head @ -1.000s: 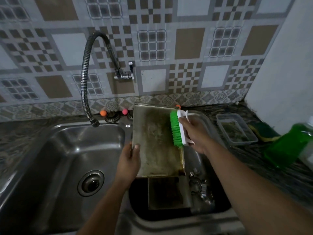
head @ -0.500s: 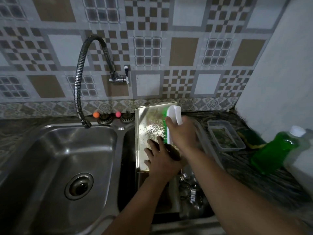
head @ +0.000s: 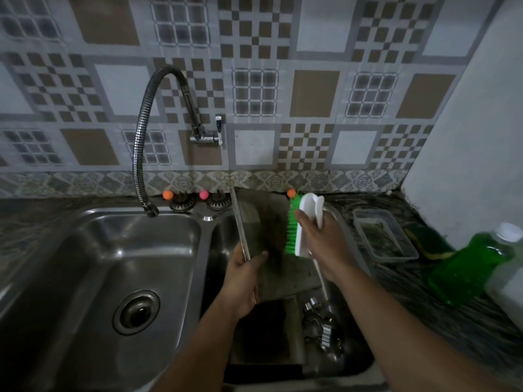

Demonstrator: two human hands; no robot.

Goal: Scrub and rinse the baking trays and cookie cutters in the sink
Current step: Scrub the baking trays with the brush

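Head view looks down on a double sink (head: 93,250) under a tiled wall. Over the right bowl a tray (head: 271,241) is held tilted up on edge, its long axis running from near the person away toward the wall, far end at the counter's back edge, near end low over the bowl. Its face turned toward the right is dull grey-brown, dark and stained, with a thin bright metal rim along the left edge. The left hand (head: 243,281) grips the tray's near left edge, thumb curled over onto the stained face, fingers behind the rim. The right hand (head: 319,244) is wrapped round a brush (head: 302,222) with a white back and handle loop and green bristles; the bristles point left and press against the tray's face near its middle. The brush's long axis runs parallel to the tray's.

Below the tray, in the right bowl, a second tray (head: 271,335) lies flat and dark, and just right of it a cluster of shiny metal cutters (head: 322,326) sits on the bowl's floor, shapes too small to tell. The left bowl shows a drain (head: 136,311); a flexible tap (head: 147,131) arches over its back edge. On the counter to the right stand a clear tub (head: 382,236) and a bottle (head: 475,267) of green liquid.
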